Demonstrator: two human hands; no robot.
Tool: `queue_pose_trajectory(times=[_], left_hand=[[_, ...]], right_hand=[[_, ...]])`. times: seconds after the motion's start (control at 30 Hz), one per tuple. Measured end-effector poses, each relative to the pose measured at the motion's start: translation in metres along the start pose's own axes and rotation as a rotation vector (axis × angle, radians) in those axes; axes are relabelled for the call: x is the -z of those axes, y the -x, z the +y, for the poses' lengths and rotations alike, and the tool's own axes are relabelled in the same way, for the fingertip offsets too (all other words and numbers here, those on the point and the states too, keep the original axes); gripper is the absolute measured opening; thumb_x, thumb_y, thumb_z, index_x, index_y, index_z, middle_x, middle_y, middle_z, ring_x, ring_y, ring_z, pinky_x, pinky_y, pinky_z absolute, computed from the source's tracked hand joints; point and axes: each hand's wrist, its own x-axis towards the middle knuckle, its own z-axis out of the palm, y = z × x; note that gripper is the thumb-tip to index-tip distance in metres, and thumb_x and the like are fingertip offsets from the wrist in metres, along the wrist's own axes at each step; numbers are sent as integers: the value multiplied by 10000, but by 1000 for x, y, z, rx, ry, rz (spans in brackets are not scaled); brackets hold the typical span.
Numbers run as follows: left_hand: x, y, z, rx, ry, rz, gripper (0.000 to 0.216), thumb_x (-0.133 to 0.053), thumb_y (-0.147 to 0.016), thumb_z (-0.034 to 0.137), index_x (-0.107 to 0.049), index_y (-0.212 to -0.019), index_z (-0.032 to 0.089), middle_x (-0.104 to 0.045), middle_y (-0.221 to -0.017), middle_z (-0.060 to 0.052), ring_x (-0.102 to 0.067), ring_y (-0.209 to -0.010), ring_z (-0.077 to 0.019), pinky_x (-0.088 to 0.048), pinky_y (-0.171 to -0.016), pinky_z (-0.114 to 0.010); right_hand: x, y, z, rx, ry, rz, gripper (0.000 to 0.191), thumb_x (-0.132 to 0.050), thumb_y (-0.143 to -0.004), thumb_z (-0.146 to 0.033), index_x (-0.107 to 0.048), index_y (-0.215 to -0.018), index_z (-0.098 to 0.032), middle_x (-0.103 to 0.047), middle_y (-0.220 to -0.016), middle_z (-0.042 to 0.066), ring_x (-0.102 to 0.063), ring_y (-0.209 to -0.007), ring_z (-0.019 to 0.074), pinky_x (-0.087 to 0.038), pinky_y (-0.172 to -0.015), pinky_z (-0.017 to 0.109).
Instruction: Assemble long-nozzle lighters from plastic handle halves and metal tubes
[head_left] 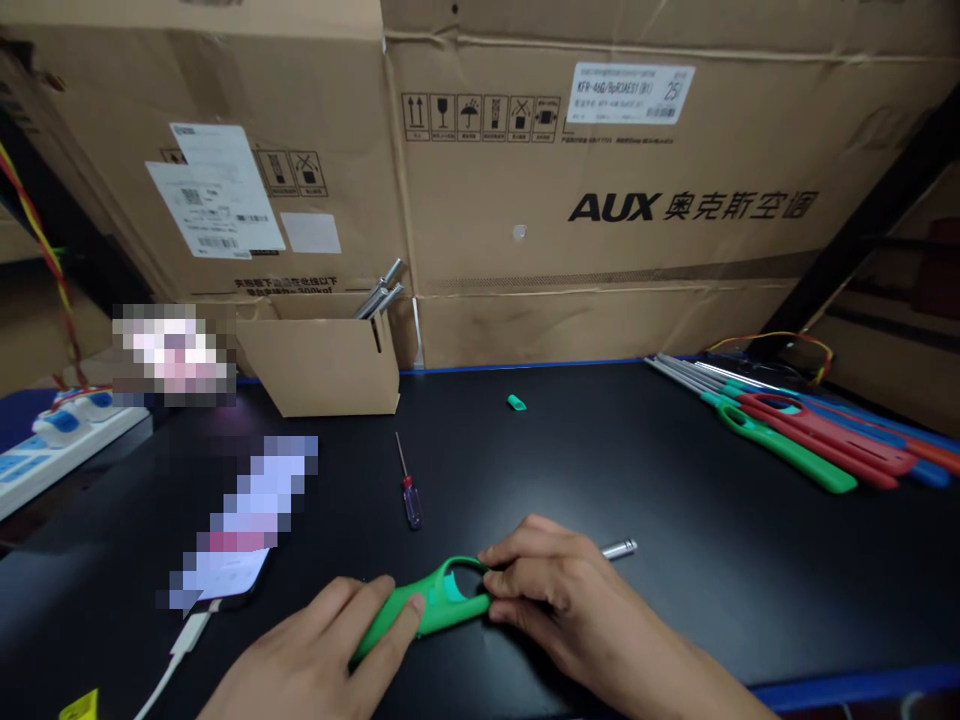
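Low in the middle of the head view is a green long-neck lighter (390, 615) with a teal trigger (453, 588). My left hand (330, 640) is closed around the rear of its handle, thumb lying on top. With fingers pinched together, my right hand (559, 590) grips the front end by the trigger loop. A silver metal tube (621, 548) sticks out beyond my right hand; where it meets the handle is hidden. A screwdriver (409, 495) with a purple handle lies further back, left of the hands. Beyond the hands lies a small teal plastic piece (517, 402).
Several green, red and blue long-neck lighters (817, 430) lie at the right. An open cardboard box (330, 365) holds metal tubes (382, 290). At left are a blurred phone (232, 575) on a white cable (176, 655) and a power strip (75, 445). Large cardboard (675, 270) walls the back.
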Motion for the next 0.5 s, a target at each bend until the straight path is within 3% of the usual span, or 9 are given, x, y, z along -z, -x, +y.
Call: queue_pose_trajectory(times=[0.17,0.33,0.5], left_hand=[[4,-21,9,-16,25,68,292,-436,-979,228,-697,-1071,135,-769,-1029,-88,-754,-902,-185,-613,-796,-229],[10,-28,8,3,75,203,427,-292,-1038,248,-704,-985,148,-794,-912,-65,-773,-797,-148,-615,-751,-201],[14,-29,4,-55,8,204,457,-241,-1031,158,-697,-1017,148,-804,-958,-51,-774,-831,-138,-612,-732,-184]], right_hand=[[5,1,2,39,40,-31,109,-599,-952,-214,-706,-971,-203,-700,-1060,30,-589,-891,157,-464,-810,268],[19,-1,-1,48,148,-168,230,-570,-961,-186,-646,-1178,-201,-693,-1091,34,-587,-938,163,-445,-870,267],[19,-6,-1,117,277,-185,239,-541,-938,-155,-635,-1157,-162,-703,-1012,52,-587,-855,174,-445,-810,273]])
